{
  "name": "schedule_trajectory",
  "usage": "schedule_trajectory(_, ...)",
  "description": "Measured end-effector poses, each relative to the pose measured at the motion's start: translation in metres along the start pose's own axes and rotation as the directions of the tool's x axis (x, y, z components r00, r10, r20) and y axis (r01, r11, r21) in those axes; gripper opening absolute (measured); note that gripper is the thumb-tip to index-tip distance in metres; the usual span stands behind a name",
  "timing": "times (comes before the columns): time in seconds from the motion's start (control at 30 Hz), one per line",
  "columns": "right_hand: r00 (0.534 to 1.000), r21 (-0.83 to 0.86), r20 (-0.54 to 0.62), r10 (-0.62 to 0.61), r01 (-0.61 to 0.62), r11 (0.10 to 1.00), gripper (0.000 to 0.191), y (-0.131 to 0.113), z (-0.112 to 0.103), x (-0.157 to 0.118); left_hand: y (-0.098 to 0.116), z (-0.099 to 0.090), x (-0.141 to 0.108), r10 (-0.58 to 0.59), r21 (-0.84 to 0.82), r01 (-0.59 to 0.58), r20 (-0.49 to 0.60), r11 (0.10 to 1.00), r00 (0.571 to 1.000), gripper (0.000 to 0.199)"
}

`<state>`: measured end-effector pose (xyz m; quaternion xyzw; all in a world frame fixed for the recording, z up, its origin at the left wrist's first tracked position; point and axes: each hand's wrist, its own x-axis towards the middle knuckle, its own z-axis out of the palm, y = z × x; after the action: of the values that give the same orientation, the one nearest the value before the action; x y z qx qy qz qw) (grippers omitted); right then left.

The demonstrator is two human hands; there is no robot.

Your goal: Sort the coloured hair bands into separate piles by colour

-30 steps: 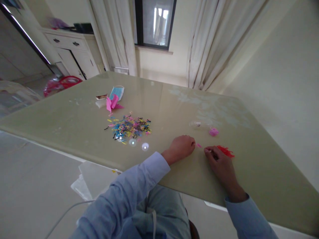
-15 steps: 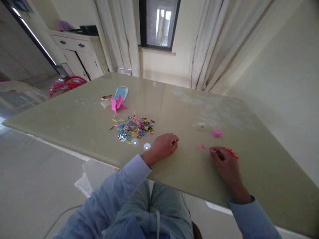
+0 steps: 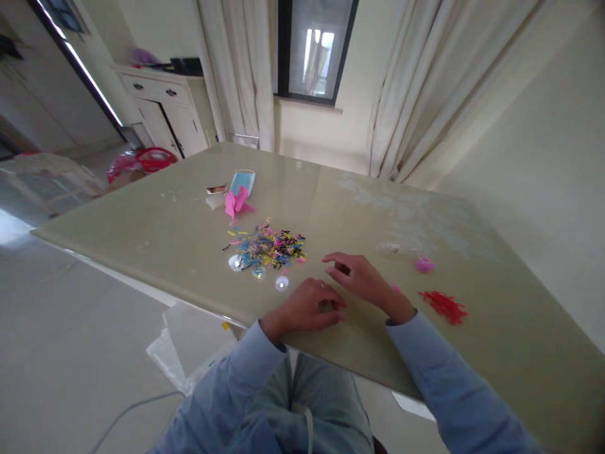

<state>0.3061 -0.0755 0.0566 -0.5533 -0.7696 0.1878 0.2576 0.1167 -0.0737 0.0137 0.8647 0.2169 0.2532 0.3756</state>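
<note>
My right hand (image 3: 362, 277) reaches leftward over the table, its thumb and index finger apart, open and with nothing visible between them. Just right of it in view lies the mixed heap's edge no longer; the heap of small coloured rubber bands (image 3: 271, 246) spreads to its left. My left hand (image 3: 307, 307) rests near the table's front edge, fingers loosely bent with a gap to the thumb; nothing shows in it. A pile of red rubber bands (image 3: 445, 307) lies beyond my right forearm. Behind my right wrist is a little pink piece (image 3: 396, 289), partly hidden.
A pink clump (image 3: 424, 264) and a clear plastic container (image 3: 392, 247) lie at right. Shiny round discs (image 3: 282, 284) edge the heap. Farther back are a pink folded paper (image 3: 239, 202), a blue mask (image 3: 243, 183) and a small packet (image 3: 216, 189).
My right hand has moved left from beside the red bands to near my left hand, uncovering the red pile. My left hand sits slightly lower in view, and the camera view has shifted.
</note>
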Motion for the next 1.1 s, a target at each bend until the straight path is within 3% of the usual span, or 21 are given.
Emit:
schedule_trajectory(0.13,0.985,-0.178,0.169,-0.034,0.064,0.982,0.028,-0.005,0.019,0.038,-0.002,0.002,0.0,0.001,0.016,-0.001,-0.011,1.0,1.0,0.019)
schedule_trajectory(0.27,0.972,-0.28,0.233,-0.038,0.105,0.954,0.024,-0.004,0.032,0.055,-0.005,0.005,0.005,-0.031,0.046,0.03,0.017,0.998,0.999,0.019)
schedule_trajectory(0.73,0.989,-0.385,0.147,-0.031,0.086,0.919,0.023,-0.002,0.046,0.057,0.006,0.004,0.003,-0.055,0.138,0.06,-0.039,0.989,0.998,0.018)
schedule_trajectory(1.1,0.992,-0.377,0.126,-0.028,0.074,0.923,0.024,0.008,0.05,0.054,-0.003,0.008,0.004,-0.06,0.111,0.068,-0.069,0.992,0.996,0.019)
